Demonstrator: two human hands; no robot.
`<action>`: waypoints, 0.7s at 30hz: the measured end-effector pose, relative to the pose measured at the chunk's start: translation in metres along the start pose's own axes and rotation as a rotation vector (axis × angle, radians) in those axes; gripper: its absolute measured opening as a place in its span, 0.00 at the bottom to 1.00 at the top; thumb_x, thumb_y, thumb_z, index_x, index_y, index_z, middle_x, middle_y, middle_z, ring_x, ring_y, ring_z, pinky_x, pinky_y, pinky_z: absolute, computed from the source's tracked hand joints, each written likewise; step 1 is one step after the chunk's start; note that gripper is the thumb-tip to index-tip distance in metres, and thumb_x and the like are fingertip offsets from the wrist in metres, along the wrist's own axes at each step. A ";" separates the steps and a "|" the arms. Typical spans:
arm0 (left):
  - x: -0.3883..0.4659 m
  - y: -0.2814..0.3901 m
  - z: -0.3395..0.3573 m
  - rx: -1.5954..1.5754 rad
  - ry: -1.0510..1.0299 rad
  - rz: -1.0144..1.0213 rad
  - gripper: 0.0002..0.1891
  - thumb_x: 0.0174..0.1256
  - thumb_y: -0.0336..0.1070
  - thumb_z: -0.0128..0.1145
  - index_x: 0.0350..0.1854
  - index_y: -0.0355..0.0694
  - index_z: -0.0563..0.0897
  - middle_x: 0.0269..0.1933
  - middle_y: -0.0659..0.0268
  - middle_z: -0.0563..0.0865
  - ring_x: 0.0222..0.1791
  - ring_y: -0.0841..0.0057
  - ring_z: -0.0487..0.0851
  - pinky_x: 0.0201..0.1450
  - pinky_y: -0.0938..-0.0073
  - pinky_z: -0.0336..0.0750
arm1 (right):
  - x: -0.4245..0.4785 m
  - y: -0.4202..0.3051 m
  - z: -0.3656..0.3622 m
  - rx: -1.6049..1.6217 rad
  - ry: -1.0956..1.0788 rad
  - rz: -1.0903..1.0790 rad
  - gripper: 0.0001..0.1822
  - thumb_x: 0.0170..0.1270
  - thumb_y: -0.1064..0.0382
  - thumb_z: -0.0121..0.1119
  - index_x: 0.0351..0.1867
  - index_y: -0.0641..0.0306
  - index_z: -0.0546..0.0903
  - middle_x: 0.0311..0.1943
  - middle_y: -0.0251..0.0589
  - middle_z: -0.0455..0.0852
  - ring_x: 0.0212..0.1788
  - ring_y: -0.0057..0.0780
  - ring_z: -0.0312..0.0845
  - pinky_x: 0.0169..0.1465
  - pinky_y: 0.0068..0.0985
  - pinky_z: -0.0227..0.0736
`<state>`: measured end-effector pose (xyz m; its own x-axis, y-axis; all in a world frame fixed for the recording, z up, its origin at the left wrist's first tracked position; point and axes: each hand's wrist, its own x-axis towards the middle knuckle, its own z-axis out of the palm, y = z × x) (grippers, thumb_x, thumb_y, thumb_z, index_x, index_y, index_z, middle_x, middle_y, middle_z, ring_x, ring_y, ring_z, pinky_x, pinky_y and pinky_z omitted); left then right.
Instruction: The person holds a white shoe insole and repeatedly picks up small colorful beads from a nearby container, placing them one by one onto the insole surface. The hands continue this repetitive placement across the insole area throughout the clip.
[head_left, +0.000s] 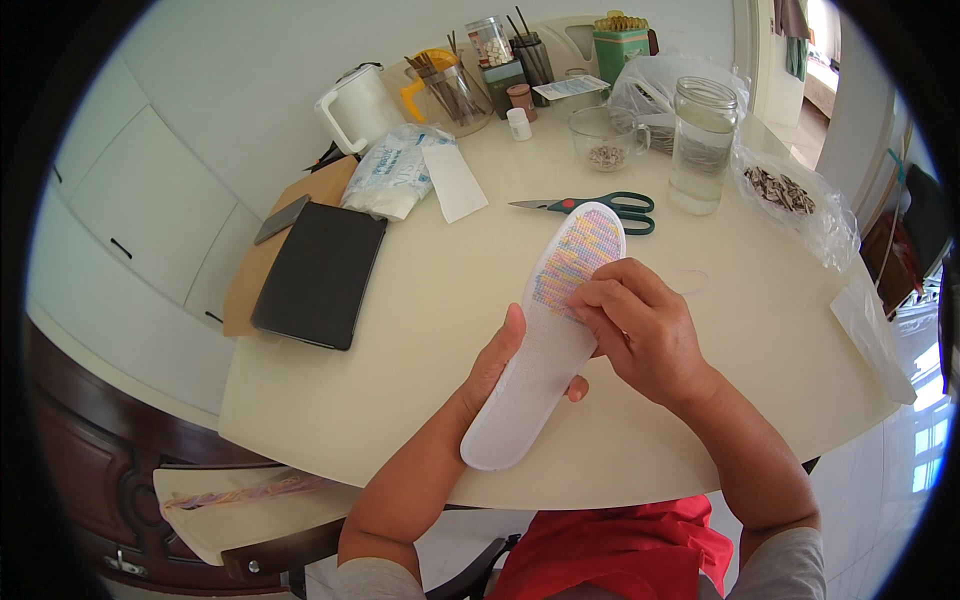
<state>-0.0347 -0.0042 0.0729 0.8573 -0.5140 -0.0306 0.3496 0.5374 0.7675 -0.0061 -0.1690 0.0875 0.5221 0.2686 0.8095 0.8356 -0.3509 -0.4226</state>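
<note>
A white shoe insole is tilted above the near part of the table, its toe end pointing away from me. Pastel pink, yellow and blue cross-stitches cover its far part; the near part is plain white mesh. My left hand grips the insole from the left, thumb along its edge and the other fingers mostly hidden underneath. The fingers of my right hand are pinched together at the near edge of the stitching; whatever is between them is hidden. Beyond the insole's tip lie green-handled scissors. A thin pink thread curves right of my right hand.
At left are a black tablet case and a phone. A water jar, a glass cup and a bag of sunflower seeds stand or lie far right. A white kettle is at the back. Thread skeins rest on a chair.
</note>
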 end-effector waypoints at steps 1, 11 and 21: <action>0.000 0.000 0.000 0.002 -0.004 0.001 0.43 0.53 0.72 0.48 0.63 0.44 0.61 0.54 0.63 0.72 0.51 0.69 0.71 0.34 0.71 0.74 | 0.000 0.000 0.000 -0.002 0.000 -0.003 0.06 0.50 0.72 0.62 0.31 0.63 0.79 0.30 0.38 0.78 0.31 0.34 0.77 0.31 0.27 0.75; 0.001 -0.001 -0.002 0.015 -0.025 -0.004 0.43 0.52 0.73 0.48 0.63 0.44 0.61 0.54 0.63 0.72 0.52 0.70 0.71 0.34 0.72 0.74 | -0.001 0.002 0.003 0.003 0.014 0.012 0.05 0.51 0.71 0.62 0.30 0.64 0.79 0.29 0.38 0.78 0.30 0.34 0.77 0.31 0.27 0.75; 0.001 -0.001 -0.001 0.022 -0.015 0.005 0.42 0.53 0.72 0.48 0.62 0.45 0.61 0.53 0.63 0.72 0.51 0.72 0.71 0.34 0.71 0.74 | -0.002 0.001 0.004 0.000 0.025 0.015 0.05 0.50 0.72 0.62 0.29 0.64 0.79 0.28 0.38 0.78 0.31 0.34 0.77 0.31 0.28 0.74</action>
<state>-0.0339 -0.0045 0.0712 0.8533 -0.5211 -0.0177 0.3369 0.5252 0.7814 -0.0052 -0.1659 0.0838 0.5300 0.2404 0.8132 0.8279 -0.3543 -0.4348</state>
